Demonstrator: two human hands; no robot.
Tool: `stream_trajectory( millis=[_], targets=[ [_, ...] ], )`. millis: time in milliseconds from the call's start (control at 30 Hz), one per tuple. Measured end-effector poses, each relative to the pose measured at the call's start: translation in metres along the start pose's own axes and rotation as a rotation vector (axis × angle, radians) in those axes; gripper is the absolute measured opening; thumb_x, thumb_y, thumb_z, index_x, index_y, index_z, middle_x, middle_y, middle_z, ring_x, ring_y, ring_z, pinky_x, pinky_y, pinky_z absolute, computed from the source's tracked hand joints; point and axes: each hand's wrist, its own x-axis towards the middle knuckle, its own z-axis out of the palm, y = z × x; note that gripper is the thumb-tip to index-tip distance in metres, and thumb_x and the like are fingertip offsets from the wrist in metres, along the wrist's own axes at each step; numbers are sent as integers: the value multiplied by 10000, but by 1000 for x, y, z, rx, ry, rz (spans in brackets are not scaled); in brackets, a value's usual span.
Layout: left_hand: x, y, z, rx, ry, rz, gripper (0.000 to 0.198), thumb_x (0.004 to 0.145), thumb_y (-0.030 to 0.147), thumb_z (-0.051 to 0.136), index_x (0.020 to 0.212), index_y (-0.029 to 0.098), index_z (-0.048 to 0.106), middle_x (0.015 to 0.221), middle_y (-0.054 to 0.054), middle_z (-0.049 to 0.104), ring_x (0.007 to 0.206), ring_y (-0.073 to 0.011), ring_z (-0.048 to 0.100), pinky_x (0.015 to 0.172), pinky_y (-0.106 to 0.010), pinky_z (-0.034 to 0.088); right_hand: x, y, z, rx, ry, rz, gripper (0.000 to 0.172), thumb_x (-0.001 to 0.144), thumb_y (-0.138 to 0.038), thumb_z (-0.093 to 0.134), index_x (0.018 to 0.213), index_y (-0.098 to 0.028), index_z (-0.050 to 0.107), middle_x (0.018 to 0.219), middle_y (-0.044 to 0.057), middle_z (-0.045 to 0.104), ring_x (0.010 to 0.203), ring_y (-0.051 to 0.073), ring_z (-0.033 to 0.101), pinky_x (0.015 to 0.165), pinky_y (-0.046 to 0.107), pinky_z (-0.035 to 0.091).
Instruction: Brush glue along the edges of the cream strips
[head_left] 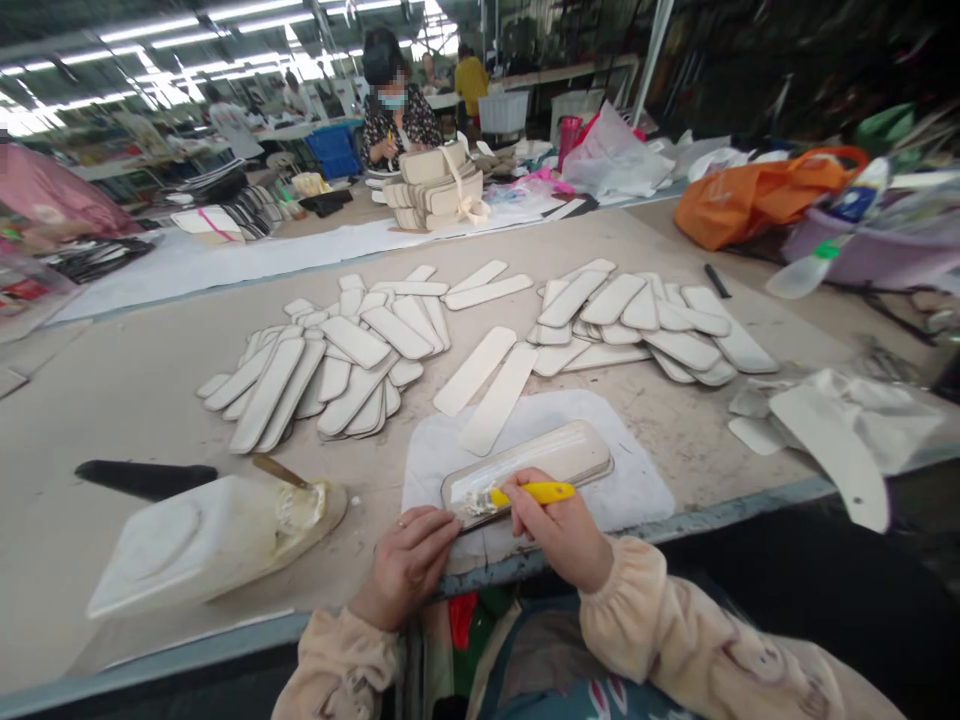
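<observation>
My right hand [559, 525] is closed around the yellow handle of a paintbrush [536, 492]. The bristles, smeared with white paste, rest on the left part of a long pale rounded panel [555, 455], whose surface looks wet and shiny there. At least one similar panel edge shows beneath it. My left hand [412, 560] grips the panel's lower left end with the fingers together; its thumb is mostly hidden. Under the panel lies a white sheet [645, 490]. Two bare panels, one [499, 400] overlapping the sheet, sit just beyond.
Heaps of pale panels lie left [356, 345] and right [622, 305]. A cut-open white plastic jug [180, 540] with paste and a stick stands left, beside a black-handled tool [146, 478]. An orange bag [757, 200] sits far right. A masked person [401, 115] works across the table.
</observation>
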Motion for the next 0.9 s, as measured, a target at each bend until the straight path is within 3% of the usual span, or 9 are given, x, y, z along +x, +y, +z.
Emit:
stream_trajectory(
  millis=[100,233,367,567,667,767,900],
  targets=[
    [1,0,-1,-5,3,-4,283,860,78,566,1104,192,652,1017,-81,690,951,-180,628,836,-320,560,1,7,-24,-39,82,22,289,933,-434,486,795,-206,598,553,-31,577,530,126,542,587,253,441],
    [1,-1,-1,1,-1,-2,282,865,91,556,1100,206,661,1014,-79,695,944,-178,645,833,-315,567,1,16,-73,-109,267,46,405,893,-504,522,635,-200,592,593,4,591,503,127,520,523,271,421],
    [2,-3,0,5,11,18,279,869,103,554,1103,214,659,1007,-79,699,932,-182,656,832,-316,569,-2,24,-115,-151,386,108,397,879,-543,526,715,-193,615,530,-15,552,461,128,485,484,278,385],
    [2,-1,0,19,-5,-6,282,864,87,552,1092,209,664,1019,-81,695,951,-189,652,837,-319,571,-7,30,-130,-197,445,79,362,891,-523,524,750,-198,598,547,-19,549,480,128,483,550,293,401],
    [1,4,-4,-5,-1,-22,285,859,84,551,1084,214,670,1009,-76,696,939,-182,662,835,-309,576,-9,30,-132,-70,484,25,315,879,-501,562,793,-200,595,535,-26,528,473,122,459,509,284,369],
    [5,6,-11,-31,32,-93,249,870,127,553,1068,214,677,1023,-76,695,930,-175,677,809,-284,586,-10,29,-142,203,554,-34,291,869,-486,586,878,-195,598,526,-32,509,455,112,421,439,261,302],
    [39,-2,-19,22,157,-314,167,881,274,581,967,200,704,975,-67,710,873,-182,694,741,-281,596,-6,27,-160,543,647,-88,279,843,-459,620,884,-184,596,497,-39,475,437,99,392,409,234,257]
  ],
)
